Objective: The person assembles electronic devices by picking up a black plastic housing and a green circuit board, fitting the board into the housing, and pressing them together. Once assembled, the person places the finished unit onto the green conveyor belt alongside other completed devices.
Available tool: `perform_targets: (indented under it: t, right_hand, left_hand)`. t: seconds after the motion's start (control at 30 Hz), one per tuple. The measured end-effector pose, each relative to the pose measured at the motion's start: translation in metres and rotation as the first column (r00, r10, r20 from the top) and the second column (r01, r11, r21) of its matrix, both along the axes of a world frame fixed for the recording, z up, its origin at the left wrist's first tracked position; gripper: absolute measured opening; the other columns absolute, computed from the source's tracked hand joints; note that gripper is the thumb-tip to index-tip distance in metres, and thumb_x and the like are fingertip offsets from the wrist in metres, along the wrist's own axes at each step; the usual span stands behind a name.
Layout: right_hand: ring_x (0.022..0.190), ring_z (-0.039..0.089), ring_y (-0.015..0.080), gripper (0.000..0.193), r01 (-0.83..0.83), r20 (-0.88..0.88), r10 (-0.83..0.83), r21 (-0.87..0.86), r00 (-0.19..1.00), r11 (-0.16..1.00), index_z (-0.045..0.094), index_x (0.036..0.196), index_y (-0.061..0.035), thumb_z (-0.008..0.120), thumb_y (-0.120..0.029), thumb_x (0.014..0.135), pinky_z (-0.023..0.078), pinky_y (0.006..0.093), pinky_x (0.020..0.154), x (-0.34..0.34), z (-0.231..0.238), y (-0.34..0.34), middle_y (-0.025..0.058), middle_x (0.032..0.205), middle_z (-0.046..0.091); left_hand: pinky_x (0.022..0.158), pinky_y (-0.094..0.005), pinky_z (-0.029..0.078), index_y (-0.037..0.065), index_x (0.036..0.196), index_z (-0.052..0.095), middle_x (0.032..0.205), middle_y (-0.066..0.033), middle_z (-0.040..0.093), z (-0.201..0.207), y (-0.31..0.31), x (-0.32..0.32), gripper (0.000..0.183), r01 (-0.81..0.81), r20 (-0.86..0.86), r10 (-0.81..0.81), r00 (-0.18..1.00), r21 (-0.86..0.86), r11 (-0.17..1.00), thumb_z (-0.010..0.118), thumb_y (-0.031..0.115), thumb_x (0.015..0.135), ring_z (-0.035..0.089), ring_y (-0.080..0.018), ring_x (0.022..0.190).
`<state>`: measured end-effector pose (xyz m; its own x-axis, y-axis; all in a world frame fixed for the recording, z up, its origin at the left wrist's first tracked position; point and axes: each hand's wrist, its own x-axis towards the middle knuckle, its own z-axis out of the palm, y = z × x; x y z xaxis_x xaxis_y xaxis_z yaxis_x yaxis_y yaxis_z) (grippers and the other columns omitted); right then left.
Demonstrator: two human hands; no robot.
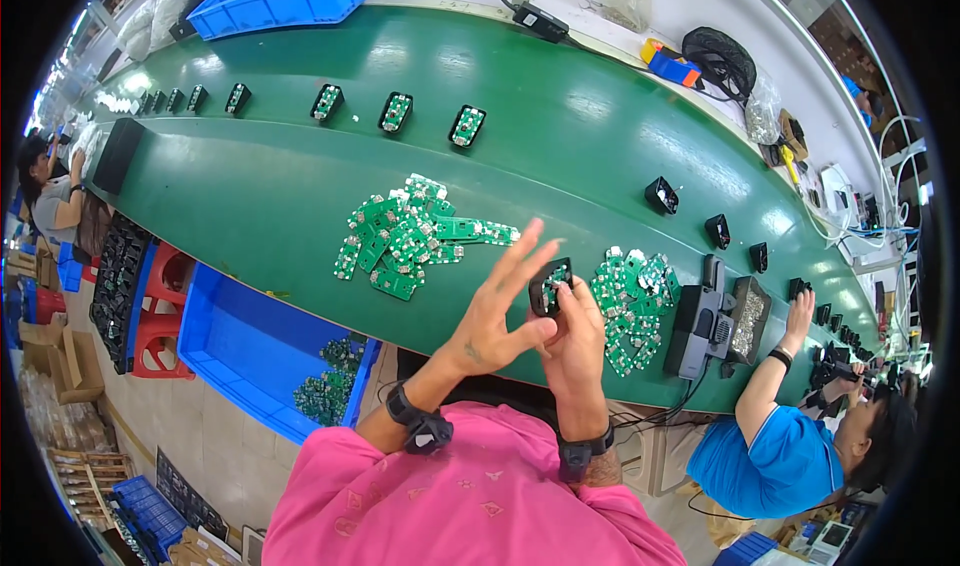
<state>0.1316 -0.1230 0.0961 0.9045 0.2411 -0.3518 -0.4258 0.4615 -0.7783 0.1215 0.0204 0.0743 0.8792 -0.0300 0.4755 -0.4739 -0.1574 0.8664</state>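
Observation:
My right hand [578, 351] grips a small black plastic housing [540, 299], and its thumb rests by a green circuit board inside. My left hand [492, 316] is open beside it, fingers spread upward and thumb against or very near the housing's lower edge; I cannot tell if it touches. To the left lies a loose pile of green circuit boards [405, 231]. A second board pile [632, 311] is right of my hands. Farther back stand black housings with green boards in them [467, 126], in a row running left. More black housings [661, 196] form a line toward the right.
A grey device [693, 321] and a tray of small metal parts [749, 318] stand at right. Beyond them, a co-worker in a blue shirt [775, 461] reaches onto the green table. A blue bin [235, 331] with boards sits below the table's left edge. A blue crate [280, 6] is far left.

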Motion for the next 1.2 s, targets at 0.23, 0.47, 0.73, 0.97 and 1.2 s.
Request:
perform_targets:
  t: [0.23, 0.47, 0.73, 0.97, 1.2]
  right_hand:
    - [0.064, 0.060, 0.0153, 0.038, -0.067, -0.278, 0.142, 0.263, 0.950, 0.962, 0.060, 0.112, -0.0066, 0.039, -0.038, 0.104, 0.046, 0.0300, 0.049, -0.005, 0.003, -0.002, 0.0056, 0.084, 0.063]
    - [0.067, 0.061, 0.0169, 0.042, -0.084, -0.264, 0.192, 0.374, 0.945, 0.924, 0.061, 0.113, -0.0061, 0.038, -0.041, 0.103, 0.047, 0.0316, 0.051, -0.006, -0.006, -0.010, 0.0081, 0.090, 0.066]
    - [0.068, 0.060, 0.0138, 0.047, -0.232, 0.065, 0.229, 0.028, 0.971, 0.972, 0.045, 0.132, -0.0050, 0.064, -0.019, 0.092, 0.046, 0.0261, 0.052, -0.015, 0.003, -0.004, 0.0063, 0.092, 0.063]
    - [0.075, 0.061, 0.0090, 0.058, -0.144, 0.322, 0.298, -0.427, 0.899, 0.893, 0.040, 0.137, 0.0000, 0.065, 0.000, 0.085, 0.046, 0.0211, 0.053, -0.020, 0.019, 0.005, 0.0046, 0.095, 0.060]
    - [0.087, 0.063, 0.0136, 0.056, -0.169, 0.303, 0.336, -0.466, 0.892, 0.868, 0.039, 0.136, 0.0021, 0.063, 0.004, 0.085, 0.055, 0.0245, 0.063, -0.020, 0.012, 0.005, 0.0080, 0.104, 0.058]
  left_hand:
    - [0.101, -0.0414, 0.045, 0.005, 0.134, 0.054, 0.133, -0.0179, 0.056, 0.012, -0.007, 0.003, 0.065, 0.042, -0.140, -0.043, 0.989, -0.006, 0.999, 0.074, 0.038, 0.082, 0.058, -0.0356, 0.119]
    - [0.098, -0.0402, 0.047, 0.006, 0.133, 0.055, 0.131, -0.0183, 0.057, 0.017, -0.009, 0.002, 0.064, 0.042, -0.193, -0.039, 0.980, 0.013, 0.999, 0.075, 0.035, 0.080, 0.060, -0.0346, 0.115]
    - [0.096, -0.0362, 0.048, 0.000, 0.132, 0.054, 0.124, -0.0159, 0.061, 0.013, 0.001, 0.001, 0.069, 0.150, -0.231, -0.218, 0.948, -0.279, 0.948, 0.062, 0.053, 0.088, 0.062, -0.0266, 0.111]
    - [0.094, -0.0358, 0.049, -0.004, 0.114, 0.063, 0.115, -0.0159, 0.065, 0.032, -0.001, 0.000, 0.095, 0.125, -0.423, -0.455, 0.784, -0.610, 0.782, 0.005, 0.069, 0.098, 0.062, -0.0225, 0.105]
    - [0.093, -0.0344, 0.049, -0.003, 0.093, 0.070, 0.112, -0.0173, 0.064, 0.017, -0.007, 0.000, 0.105, 0.080, -0.308, -0.403, 0.862, -0.702, 0.708, -0.005, 0.070, 0.095, 0.063, -0.0225, 0.097]
